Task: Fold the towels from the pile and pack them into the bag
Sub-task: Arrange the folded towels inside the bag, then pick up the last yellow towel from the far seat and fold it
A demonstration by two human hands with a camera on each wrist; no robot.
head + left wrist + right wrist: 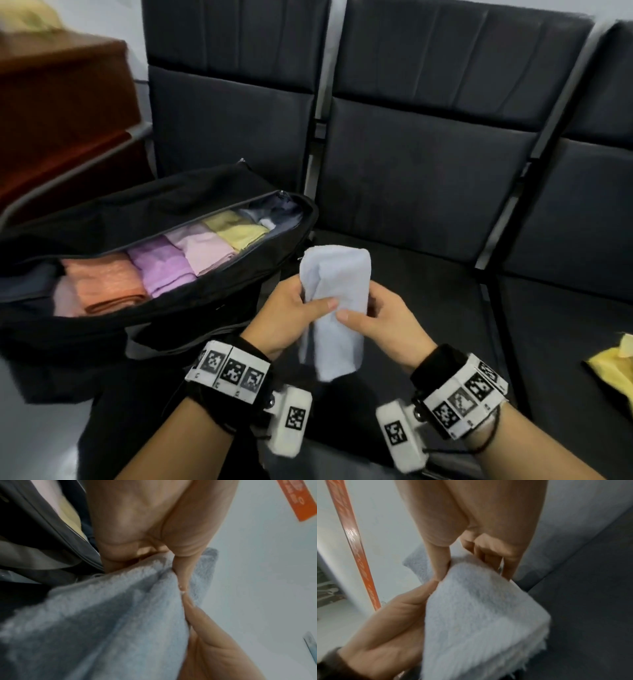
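Note:
A folded pale blue towel [337, 291] stands upright between both hands, above the dark seat. My left hand [294, 308] grips its left side, thumb across the front. My right hand [380, 315] grips the right side, thumb meeting the left thumb at the middle. The wrist views show the same towel [106, 615] [479, 615] pinched between thumb and fingers of each hand. To the left sits the open black bag [41, 342] holding a row of folded towels: orange [106, 284], purple [161, 263], pink [205, 250], yellow [236, 229].
A row of dark padded seats [428, 171] fills the back and right. A loose yellow towel [613, 366] lies on the right seat. A brown box [61, 102] stands behind the bag at the left.

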